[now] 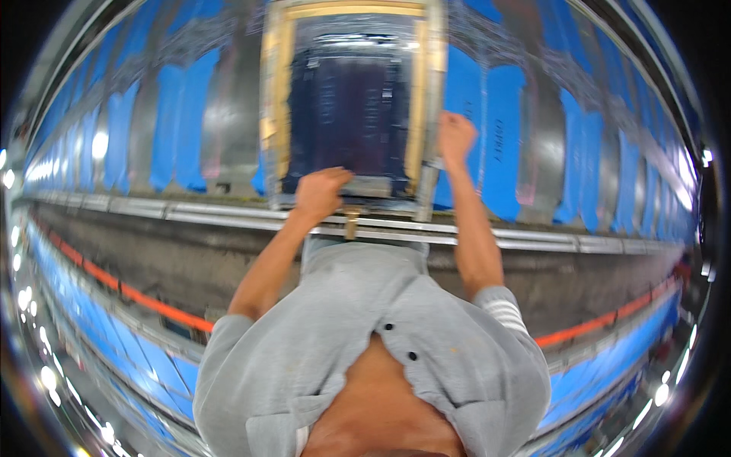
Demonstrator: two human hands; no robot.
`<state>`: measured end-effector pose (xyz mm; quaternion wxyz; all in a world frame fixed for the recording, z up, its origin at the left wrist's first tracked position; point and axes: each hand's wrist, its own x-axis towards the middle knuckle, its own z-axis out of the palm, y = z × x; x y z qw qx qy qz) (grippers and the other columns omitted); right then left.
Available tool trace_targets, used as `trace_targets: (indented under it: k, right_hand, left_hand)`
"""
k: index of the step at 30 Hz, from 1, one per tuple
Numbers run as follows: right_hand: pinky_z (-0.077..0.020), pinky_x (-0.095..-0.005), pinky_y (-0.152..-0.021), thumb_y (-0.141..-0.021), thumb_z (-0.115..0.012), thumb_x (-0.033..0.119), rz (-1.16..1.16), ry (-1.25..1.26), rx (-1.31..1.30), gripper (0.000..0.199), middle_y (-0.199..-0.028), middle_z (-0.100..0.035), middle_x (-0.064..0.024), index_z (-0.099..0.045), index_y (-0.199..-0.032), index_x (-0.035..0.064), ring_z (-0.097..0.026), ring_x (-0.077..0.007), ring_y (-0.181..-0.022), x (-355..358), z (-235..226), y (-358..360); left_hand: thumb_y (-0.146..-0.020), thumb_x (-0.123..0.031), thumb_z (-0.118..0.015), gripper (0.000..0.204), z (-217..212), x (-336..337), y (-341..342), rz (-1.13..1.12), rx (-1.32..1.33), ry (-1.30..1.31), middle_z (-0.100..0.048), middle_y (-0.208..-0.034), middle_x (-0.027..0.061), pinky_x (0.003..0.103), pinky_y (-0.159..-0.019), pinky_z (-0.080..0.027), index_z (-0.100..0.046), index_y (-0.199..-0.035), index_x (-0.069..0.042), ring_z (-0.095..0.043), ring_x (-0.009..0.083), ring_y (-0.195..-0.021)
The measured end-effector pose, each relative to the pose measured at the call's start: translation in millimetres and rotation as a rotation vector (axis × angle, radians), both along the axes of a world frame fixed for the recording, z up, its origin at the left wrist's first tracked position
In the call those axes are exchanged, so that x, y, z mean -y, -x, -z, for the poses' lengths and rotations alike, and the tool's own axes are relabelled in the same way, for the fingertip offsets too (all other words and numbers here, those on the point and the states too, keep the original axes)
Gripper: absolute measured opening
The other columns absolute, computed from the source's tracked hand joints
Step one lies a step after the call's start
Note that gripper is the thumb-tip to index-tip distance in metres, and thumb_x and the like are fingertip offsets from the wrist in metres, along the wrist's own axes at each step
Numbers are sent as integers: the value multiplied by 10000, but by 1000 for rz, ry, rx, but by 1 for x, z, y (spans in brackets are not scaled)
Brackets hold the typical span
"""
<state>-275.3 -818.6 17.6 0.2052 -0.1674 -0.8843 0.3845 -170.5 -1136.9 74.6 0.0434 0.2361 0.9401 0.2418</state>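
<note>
A rectangular screen frame (429,91) with metal and wooden sides and a dark mesh centre lies over a long table of blue cloth panels (183,114). My left hand (320,192) is closed on the frame's near edge, at its lower left. My right hand (455,137) is fisted around the frame's right side bar, higher up. Both forearms reach out from my grey short-sleeved shirt (365,305), which fills the lower middle of the view.
A metal rail (190,212) runs along the table's near edge, with a small brass-coloured stop (351,222) below the frame. Beneath it are a dark grey band and an orange stripe (137,295). More blue panels and bright lights curve along the lower rim.
</note>
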Motion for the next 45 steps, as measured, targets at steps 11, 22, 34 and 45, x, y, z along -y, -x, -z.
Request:
trace_targets:
  k: [11, 22, 34, 45]
  right_hand:
    - [-535, -511, -726, -845, -640, 301, 150, 67, 235, 327, -795, -686, -254, -721, -773, -7, -674, -446, -752, 46, 9, 5]
    - [-546, -500, -731, -831, -625, 328, 182, -124, 320, 318, -825, -696, -228, -714, -777, 27, -675, -442, -763, 49, 38, 18]
    - [-487, -464, -908, -911, -697, 344, -55, -391, 52, 335, -1082, -715, -136, -766, -1071, 58, -595, -386, -1095, 57, -22, 64]
    - [-561, -496, -762, -756, -694, 200, -809, -552, 423, 189, -886, -732, -175, -753, -897, 88, -709, -382, -855, 137, -40, 224]
  left_hand:
    - [-707, 35, -594, 461, -22, 45, 20, 36, 169, 81, -746, -1120, 79, 422, -828, -578, -750, -1115, -114, -712, 301, -999]
    - [-697, 24, -637, 370, 16, 47, -4, 59, 35, 60, -722, -1063, 89, 412, -791, -566, -695, -1049, -71, -700, 304, -961]
    - [-735, -93, -697, 377, 6, 5, 275, 49, 118, 343, -738, -972, 141, 474, -784, -579, -750, -1106, -132, -719, 346, -894]
    - [-744, -130, -666, 349, 19, -1, 360, 85, 80, 274, -750, -943, 173, 475, -795, -578, -781, -1074, -136, -729, 358, -913]
